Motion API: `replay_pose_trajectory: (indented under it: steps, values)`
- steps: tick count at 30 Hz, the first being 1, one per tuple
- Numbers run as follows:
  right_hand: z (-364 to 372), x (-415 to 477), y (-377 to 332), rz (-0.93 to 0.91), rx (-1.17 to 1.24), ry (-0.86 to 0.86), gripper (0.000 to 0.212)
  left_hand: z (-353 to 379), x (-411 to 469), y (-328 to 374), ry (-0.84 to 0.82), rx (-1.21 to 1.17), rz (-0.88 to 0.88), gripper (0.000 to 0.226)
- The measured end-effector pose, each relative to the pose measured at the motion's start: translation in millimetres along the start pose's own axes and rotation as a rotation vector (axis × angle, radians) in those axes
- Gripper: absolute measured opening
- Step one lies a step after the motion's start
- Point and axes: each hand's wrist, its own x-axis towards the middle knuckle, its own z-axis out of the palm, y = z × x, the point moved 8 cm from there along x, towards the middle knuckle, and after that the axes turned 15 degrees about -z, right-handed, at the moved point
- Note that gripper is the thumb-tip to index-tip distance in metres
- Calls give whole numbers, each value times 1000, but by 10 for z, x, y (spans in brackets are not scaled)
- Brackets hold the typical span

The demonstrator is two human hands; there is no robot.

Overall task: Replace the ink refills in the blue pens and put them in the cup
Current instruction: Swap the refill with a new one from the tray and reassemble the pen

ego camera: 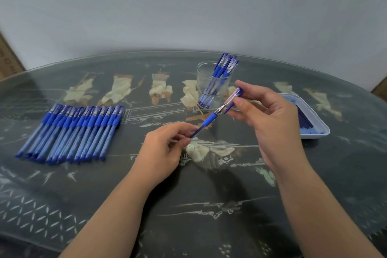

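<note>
Blue pen (206, 121) work over dark desk (125, 195) | pinching pen's rear end with left hand (161, 153) | pinching cap (235, 95) with right hand (270, 119), just at pen's tip | hovering before glass cup (209, 88) holding pens (225, 67)

My dark, glass-topped table (209, 205) carries a row of capped blue pens (71, 132) on my left, a glass cup (204, 84) at the far middle, and a pale blue tray (323, 131) on my right, perhaps holding refills (304, 120).

Home: ornate inlaid glass-topped table (209, 226).
</note>
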Motion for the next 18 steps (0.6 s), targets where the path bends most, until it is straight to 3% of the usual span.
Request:
replay_pose_trajectory:
  steps: [5,18]
  values:
    - [117,-35,64,-2,-72,-106,30,-1,3,-9,5,2,0,44]
    - [226,-51,109,-19,-70,-100,27,-9,15,-34,4,-20,-27,52]
